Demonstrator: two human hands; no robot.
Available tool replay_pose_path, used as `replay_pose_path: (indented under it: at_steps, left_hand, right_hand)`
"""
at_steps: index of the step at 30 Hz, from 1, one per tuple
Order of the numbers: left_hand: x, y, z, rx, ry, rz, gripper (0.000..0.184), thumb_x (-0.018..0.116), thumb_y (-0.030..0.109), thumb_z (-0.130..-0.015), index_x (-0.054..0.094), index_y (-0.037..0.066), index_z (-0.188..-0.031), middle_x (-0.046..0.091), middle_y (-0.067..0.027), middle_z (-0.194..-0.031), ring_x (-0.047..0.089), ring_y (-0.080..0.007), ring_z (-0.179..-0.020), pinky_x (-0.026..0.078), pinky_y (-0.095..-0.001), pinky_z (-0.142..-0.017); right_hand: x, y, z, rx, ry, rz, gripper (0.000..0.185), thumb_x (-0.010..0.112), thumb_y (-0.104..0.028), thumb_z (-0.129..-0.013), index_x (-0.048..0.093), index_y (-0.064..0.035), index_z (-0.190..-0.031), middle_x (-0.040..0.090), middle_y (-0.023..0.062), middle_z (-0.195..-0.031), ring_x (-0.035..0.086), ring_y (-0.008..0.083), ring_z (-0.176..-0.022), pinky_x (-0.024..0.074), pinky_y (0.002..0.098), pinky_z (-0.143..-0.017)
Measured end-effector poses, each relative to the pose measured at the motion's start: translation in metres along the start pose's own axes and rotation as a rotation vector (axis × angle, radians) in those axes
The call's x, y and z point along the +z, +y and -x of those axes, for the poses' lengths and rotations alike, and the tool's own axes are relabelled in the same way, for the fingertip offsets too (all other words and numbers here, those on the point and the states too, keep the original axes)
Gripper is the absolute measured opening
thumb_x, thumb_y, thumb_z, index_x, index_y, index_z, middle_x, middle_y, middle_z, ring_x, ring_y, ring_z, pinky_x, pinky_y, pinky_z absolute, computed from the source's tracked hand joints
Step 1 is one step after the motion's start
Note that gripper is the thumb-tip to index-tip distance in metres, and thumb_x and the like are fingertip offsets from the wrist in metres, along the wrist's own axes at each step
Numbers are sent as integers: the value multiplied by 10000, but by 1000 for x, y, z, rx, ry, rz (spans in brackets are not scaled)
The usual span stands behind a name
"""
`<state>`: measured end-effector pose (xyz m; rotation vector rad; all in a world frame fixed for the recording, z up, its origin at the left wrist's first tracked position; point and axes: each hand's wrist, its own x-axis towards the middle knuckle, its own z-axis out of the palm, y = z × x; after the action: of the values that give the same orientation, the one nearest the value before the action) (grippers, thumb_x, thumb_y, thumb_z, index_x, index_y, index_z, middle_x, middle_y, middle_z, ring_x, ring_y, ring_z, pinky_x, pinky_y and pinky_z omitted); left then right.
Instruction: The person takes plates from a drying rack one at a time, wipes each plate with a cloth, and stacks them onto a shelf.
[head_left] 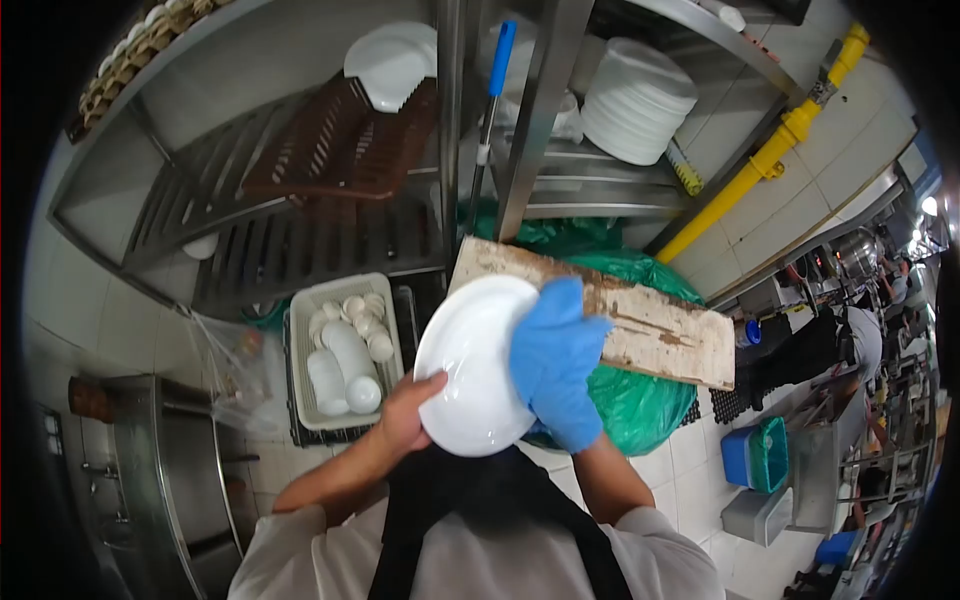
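Observation:
A white oval plate (478, 375) is held up in front of my chest, tilted and shiny. My left hand (405, 412) grips its left rim, the thumb lying over the top face. A blue cloth (558, 350) covers my right hand (572, 405) and presses against the plate's right side. The fingers of that hand are hidden under the cloth. Just beyond the plate lies a worn wooden board (660, 335), over green plastic bags (635, 410).
A crate (298, 370) of small white dishes stands at left. Ahead, metal shelves hold a brown rack (340, 165) and stacked white plates (640, 105). A blue-handled pole (503, 60) stands between the shelves. Right are a yellow pipe (740, 185), a blue bin (740, 455) and another person (865, 335).

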<state>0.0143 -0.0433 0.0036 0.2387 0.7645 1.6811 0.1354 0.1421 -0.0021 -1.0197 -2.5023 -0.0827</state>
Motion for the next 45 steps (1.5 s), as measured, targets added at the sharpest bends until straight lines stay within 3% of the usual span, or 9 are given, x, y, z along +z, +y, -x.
replay_pose_path:
  at_steps: [10, 15, 17, 18, 19, 21, 27, 34, 45]
  left_hand:
    - [8, 14, -31, 58, -221, 151, 596, 396, 432, -990, 356, -1, -1396, 451, -166, -1389, 446, -276, -1281, 345, -420, -1083]
    - [-3, 9, -19, 99, -162, 122, 657, 408, 454, -976, 261, 20, -1447, 409, -166, -1423, 425, -315, -1300, 327, -457, -1096]
    - [0, 6, -22, 69, -114, 67, 617, 416, 454, -978, 369, -3, -1390, 482, -154, -1365, 468, -275, -1262, 353, -418, -1078]
    - [4, 5, -25, 66, -115, 66, 617, 416, 454, -978, 369, -3, -1390, 482, -154, -1365, 468, -275, -1262, 353, -418, -1078]
    - [9, 6, -29, 68, -110, 48, 624, 415, 471, -974, 380, 2, -1385, 486, -155, -1359, 476, -274, -1252, 357, -419, -1074]
    - [14, 16, -34, 71, -108, 25, 631, 415, 487, -970, 391, 7, -1380, 491, -155, -1353, 484, -273, -1241, 360, -420, -1070]
    - [-3, 38, -34, 127, -265, 208, 670, 359, 505, -976, 305, 14, -1429, 457, -174, -1377, 487, -303, -1235, 358, -441, -1071]
    - [-22, 38, -15, 264, -129, 145, 675, 398, 476, -973, 259, 17, -1449, 407, -175, -1423, 431, -324, -1291, 355, -456, -1077]
    - [-15, 35, -35, 117, -112, 249, 642, 421, 470, -970, 333, 13, -1413, 459, -158, -1381, 448, -292, -1274, 349, -435, -1076]
  right_hand:
    - [-18, -39, 16, -410, -105, -465, 335, 602, -107, -709, 527, 51, -995, 538, 154, -825, 607, 245, -728, 463, 367, -526]
    - [-16, -6, -23, -281, 4, -301, 391, 604, -117, -717, 498, 64, -1047, 544, 154, -880, 611, 247, -721, 472, 368, -533]
    - [-12, -24, -37, -260, 139, -203, 414, 604, -121, -720, 486, 69, -1068, 546, 155, -902, 613, 248, -719, 476, 369, -535]
    - [-34, -41, -38, -290, -82, 0, 590, 636, -154, -703, 389, 73, -1188, 506, 175, -1004, 601, 321, -762, 483, 346, -590]
    - [-13, -50, -28, -401, 148, 28, 632, 644, -166, -689, 384, 78, -1210, 483, 182, -983, 562, 345, -850, 466, 350, -715]
    - [-1, -57, -12, -260, 146, -685, 611, 630, -173, -685, 424, 63, -1210, 471, 180, -965, 514, 338, -902, 423, 393, -812]
    - [-9, -68, 13, -414, -74, -573, 549, 636, -192, -732, 463, 33, -1201, 497, 190, -1065, 524, 330, -971, 410, 397, -865]
    - [0, -16, -3, -177, -197, -322, 476, 643, -214, -787, 509, -1, -1191, 527, 201, -1183, 536, 321, -1051, 395, 403, -928]
    - [-8, -83, 2, -344, 3, -528, 506, 656, -176, -780, 478, 32, -1205, 527, 191, -1199, 538, 312, -1062, 404, 379, -919]
